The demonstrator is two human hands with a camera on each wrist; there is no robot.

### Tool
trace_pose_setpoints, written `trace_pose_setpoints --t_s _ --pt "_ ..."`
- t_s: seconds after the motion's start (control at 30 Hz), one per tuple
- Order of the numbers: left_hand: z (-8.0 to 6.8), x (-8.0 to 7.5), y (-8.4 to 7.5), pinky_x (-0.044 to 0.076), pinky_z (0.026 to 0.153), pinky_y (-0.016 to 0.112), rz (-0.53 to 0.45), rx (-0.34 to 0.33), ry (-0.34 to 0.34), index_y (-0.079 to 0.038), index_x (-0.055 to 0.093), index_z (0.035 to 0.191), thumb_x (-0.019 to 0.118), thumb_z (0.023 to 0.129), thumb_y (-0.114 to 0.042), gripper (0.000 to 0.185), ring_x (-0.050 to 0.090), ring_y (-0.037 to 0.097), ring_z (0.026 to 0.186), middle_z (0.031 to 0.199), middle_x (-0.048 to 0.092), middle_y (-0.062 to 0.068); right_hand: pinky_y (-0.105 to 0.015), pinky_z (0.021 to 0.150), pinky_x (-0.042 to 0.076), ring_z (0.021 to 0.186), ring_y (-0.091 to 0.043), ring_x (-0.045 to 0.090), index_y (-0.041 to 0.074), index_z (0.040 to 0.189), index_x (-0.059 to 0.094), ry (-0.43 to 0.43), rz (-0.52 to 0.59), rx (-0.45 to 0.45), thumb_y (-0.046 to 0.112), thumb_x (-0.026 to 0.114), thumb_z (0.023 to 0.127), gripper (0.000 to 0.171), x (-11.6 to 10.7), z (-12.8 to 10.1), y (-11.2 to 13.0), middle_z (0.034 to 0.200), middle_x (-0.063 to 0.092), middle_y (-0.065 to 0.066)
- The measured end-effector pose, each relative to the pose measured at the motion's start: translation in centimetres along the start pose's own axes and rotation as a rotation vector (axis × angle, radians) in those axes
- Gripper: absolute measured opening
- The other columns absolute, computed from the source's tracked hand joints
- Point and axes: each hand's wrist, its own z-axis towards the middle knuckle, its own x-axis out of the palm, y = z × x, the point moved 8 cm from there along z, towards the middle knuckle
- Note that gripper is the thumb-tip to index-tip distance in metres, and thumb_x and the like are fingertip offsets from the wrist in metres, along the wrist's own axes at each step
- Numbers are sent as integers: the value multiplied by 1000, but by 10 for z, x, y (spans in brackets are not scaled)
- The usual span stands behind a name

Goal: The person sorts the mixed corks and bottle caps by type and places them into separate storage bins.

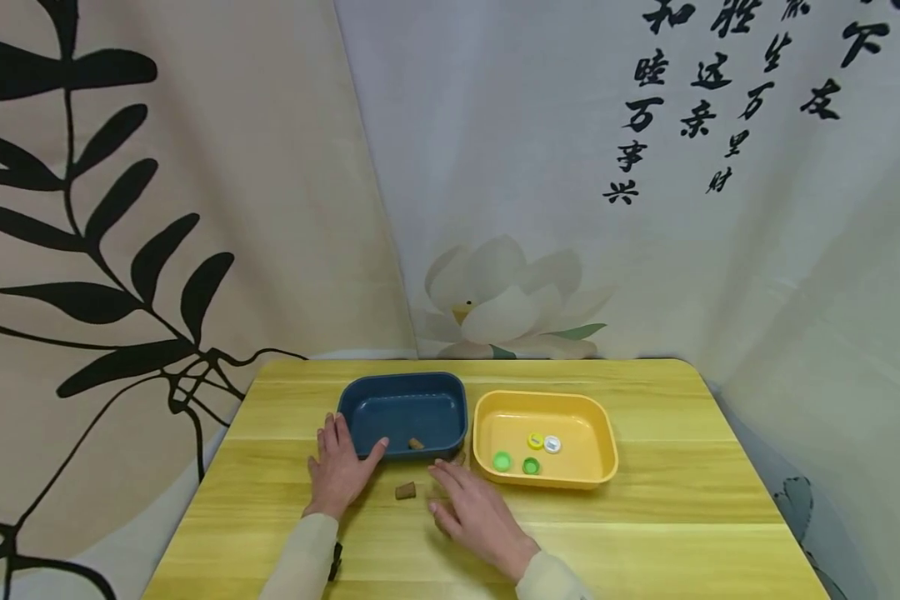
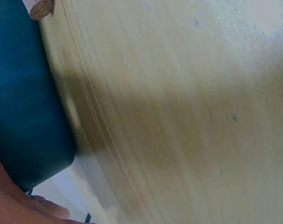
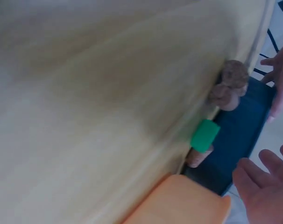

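Observation:
My left hand (image 1: 337, 468) rests at the front left corner of a dark blue bin (image 1: 402, 375), fingers extended along its wall. A small brown cork (image 1: 416, 443) lies inside that bin. Another cork (image 1: 405, 491) lies on the table between my hands, and a third brown piece (image 1: 460, 457) is partly hidden beyond my right fingers. My right hand (image 1: 482, 514) hovers or rests near the bin's front right, fingers extended, holding nothing visible. In the right wrist view, blurred brown corks (image 3: 229, 84) and a green piece (image 3: 205, 135) appear beside the blue bin.
A yellow bin (image 1: 607, 442) stands right of the blue one. In it lie a yellow cap (image 1: 536, 441), a white cap (image 1: 552, 444) and two green caps (image 1: 502, 462). Both bins stand on a wooden table (image 1: 682, 517), with a printed curtain (image 1: 270, 167) behind.

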Motion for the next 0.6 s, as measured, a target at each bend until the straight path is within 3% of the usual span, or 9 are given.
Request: trace_pose_setpoints --t_s 0.23,0.6 --pt "0 0 1 16 110 82 -12 -1 17 5 4 164 49 94 -78 116 9 52 153 170 -2 26 -49 108 48 141 -34 49 7 156 43 85 56 105 39 56 107 60 11 -12 -23 160 43 -16" --pt "0 0 0 16 109 82 -17 -4 25 5 3 164 49 95 -77 116 8 53 153 170 -3 26 -52 111 44 144 -37 45 8 150 50 55 56 187 35 62 105 54 12 -12 -43 158 43 -22"
